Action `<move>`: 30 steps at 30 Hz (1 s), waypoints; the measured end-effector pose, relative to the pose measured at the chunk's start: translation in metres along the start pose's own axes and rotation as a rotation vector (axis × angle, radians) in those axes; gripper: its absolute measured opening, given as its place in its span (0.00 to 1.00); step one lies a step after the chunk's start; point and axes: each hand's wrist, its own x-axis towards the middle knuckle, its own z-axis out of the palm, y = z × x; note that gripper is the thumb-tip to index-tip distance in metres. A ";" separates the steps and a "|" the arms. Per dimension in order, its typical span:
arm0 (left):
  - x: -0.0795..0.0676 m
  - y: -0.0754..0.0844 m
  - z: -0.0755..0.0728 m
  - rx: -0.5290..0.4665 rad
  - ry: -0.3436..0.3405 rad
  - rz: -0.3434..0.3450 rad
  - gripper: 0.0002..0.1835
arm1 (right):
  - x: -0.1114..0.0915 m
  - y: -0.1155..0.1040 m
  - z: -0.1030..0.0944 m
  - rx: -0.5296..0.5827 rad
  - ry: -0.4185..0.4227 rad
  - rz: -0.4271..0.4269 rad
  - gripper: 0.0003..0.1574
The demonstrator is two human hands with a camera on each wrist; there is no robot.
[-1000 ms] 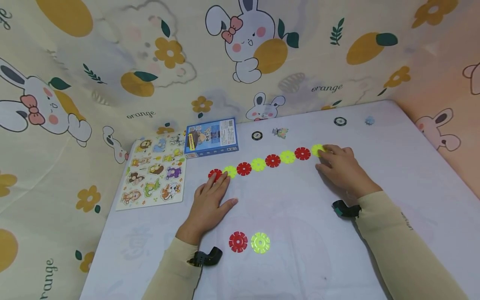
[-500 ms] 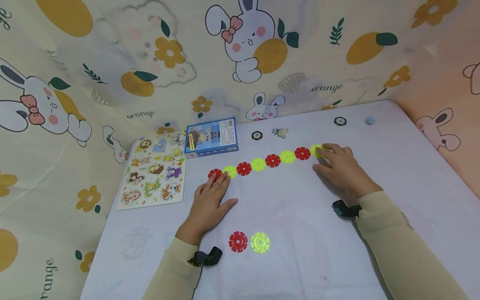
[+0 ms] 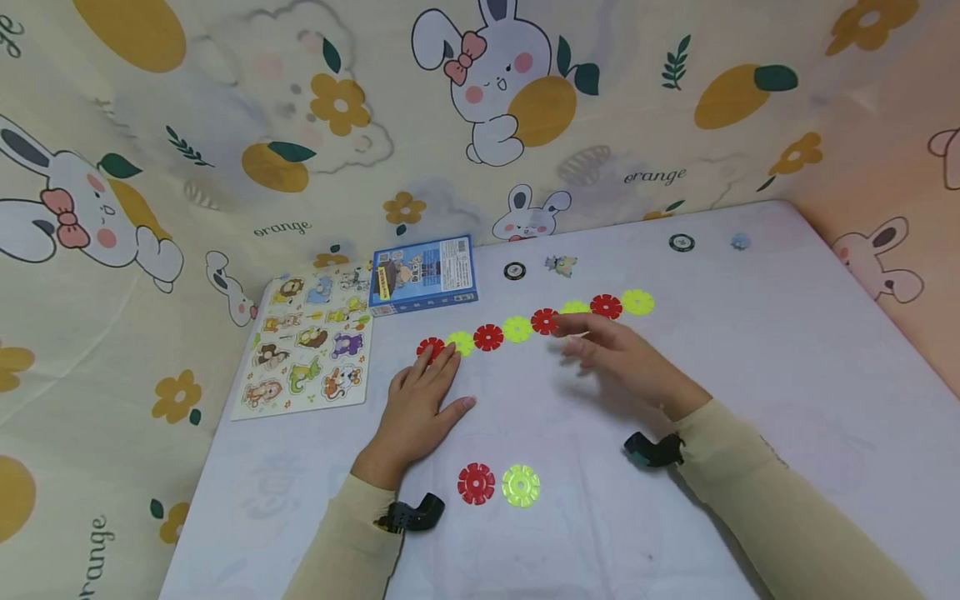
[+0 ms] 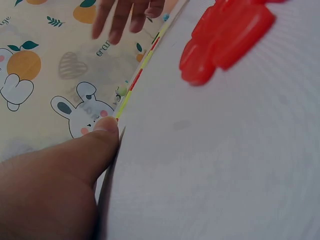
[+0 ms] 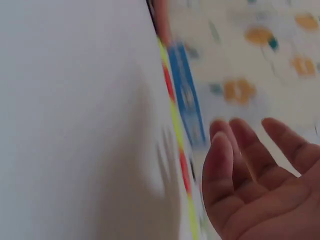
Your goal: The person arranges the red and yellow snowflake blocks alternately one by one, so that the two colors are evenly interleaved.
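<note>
Red and yellow-green notched plastic discs lie in a slanting row across the table, from a red disc (image 3: 430,349) at the left end to a yellow-green disc (image 3: 637,302) at the right end. Fingertips of my left hand (image 3: 415,412) rest on the row's left end, fingers straight and thumb spread. My right hand (image 3: 630,360) hovers over the row's middle, fingers loosely bent and holding nothing; it partly covers a yellow-green disc (image 3: 575,307). Its shadow falls on the table in the right wrist view. Nearer the front lie another red disc (image 3: 476,483) and a yellow-green disc (image 3: 521,485).
At the left lies an animal sticker board (image 3: 303,346), touching or nearly touching a blue box (image 3: 423,275). Behind the row are a black ring-shaped piece (image 3: 514,271), a small colourful figure (image 3: 561,266), another black ring (image 3: 682,242) and a small blue piece (image 3: 740,241).
My right hand has left the right-end yellow-green disc, now fully visible, and moved left above the row. The left hand has stayed in place.
</note>
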 end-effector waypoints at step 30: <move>-0.001 0.002 -0.001 -0.009 0.010 0.005 0.41 | -0.025 -0.016 0.125 -0.373 -0.337 -0.173 0.21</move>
